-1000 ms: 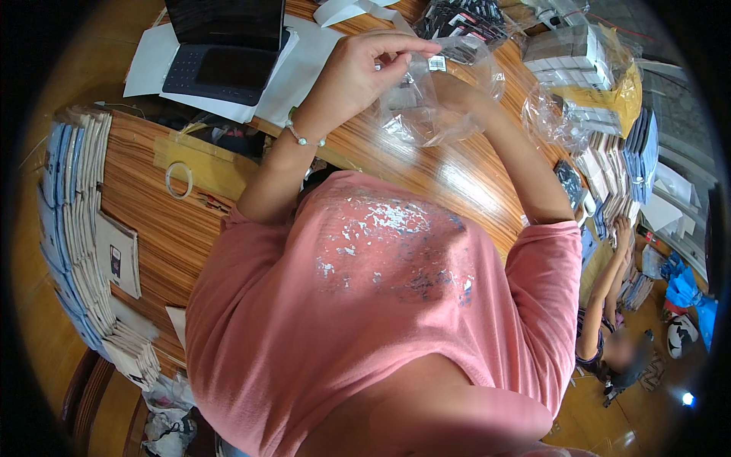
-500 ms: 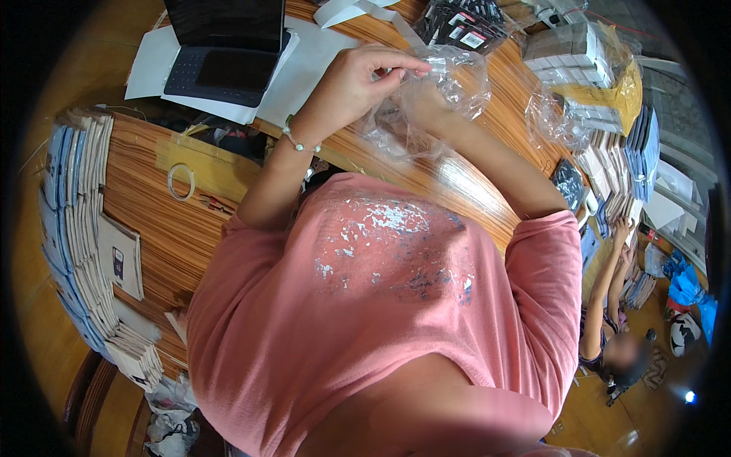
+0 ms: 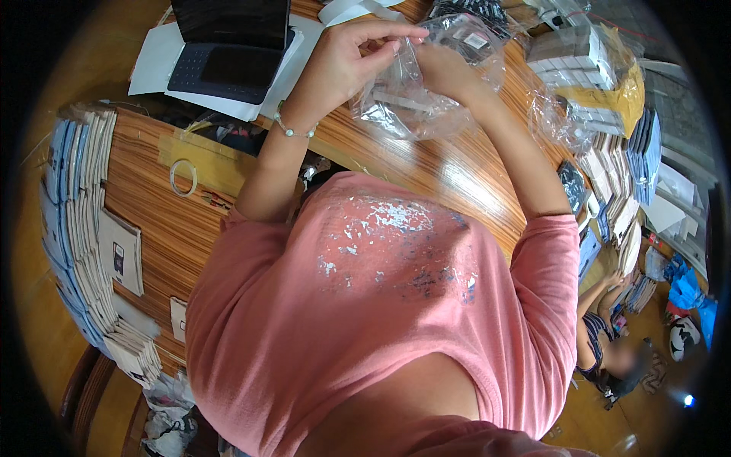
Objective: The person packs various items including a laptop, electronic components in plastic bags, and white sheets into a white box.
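A crinkled clear plastic bag (image 3: 407, 107) hangs between my hands above the striped wooden table. My left hand (image 3: 354, 65), with a beaded bracelet at its wrist, pinches the bag's upper edge between thumb and fingers, the index finger reaching to the right. Against the bag's upper right side my right hand (image 3: 451, 74) is closed on the film, its fingertips partly hidden. A pale strip shows through the lower part of the bag. Behind the hands, a pile of dark packets with white labels (image 3: 476, 38) shows partly through the film.
A dark laptop (image 3: 228, 65) lies over white paper at the far left. White boxes in clear wrap (image 3: 571, 61) stand at the far right, by stacked folded packets (image 3: 646, 156). More packet stacks (image 3: 76, 221) line the left. Another person (image 3: 598, 327) handles packets at right.
Both hands have moved slightly away from my body with the bag, the right hand also a little to the right. The other person's arms have lowered.
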The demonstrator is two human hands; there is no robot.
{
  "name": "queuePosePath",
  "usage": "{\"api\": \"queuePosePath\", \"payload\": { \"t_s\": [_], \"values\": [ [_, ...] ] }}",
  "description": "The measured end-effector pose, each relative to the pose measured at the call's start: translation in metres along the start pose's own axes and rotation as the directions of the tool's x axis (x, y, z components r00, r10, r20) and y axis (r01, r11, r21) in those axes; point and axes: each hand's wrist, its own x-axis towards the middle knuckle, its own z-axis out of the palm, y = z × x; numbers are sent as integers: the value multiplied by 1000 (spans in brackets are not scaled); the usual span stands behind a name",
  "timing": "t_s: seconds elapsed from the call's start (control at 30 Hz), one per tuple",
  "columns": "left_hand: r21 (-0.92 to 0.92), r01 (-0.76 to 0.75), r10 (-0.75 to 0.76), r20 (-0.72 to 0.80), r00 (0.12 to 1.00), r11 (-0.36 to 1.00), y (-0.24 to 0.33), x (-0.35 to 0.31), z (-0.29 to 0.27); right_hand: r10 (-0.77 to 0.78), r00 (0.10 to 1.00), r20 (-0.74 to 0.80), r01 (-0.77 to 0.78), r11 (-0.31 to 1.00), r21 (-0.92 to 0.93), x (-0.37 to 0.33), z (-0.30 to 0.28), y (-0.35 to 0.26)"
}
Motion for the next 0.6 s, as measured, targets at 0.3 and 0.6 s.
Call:
{"api": "queuePosePath", "payload": {
  "t_s": [0.3,0.6],
  "values": [
    [-72,-54,47,-91,995,996,-1,4,2,-133,971,-198,84,968,-238,-4,7,6],
    [-271,134,-179,-149,973,953,14,11,-5,57,964,261,-163,900,404,-59,-100,15]
  ]
}}
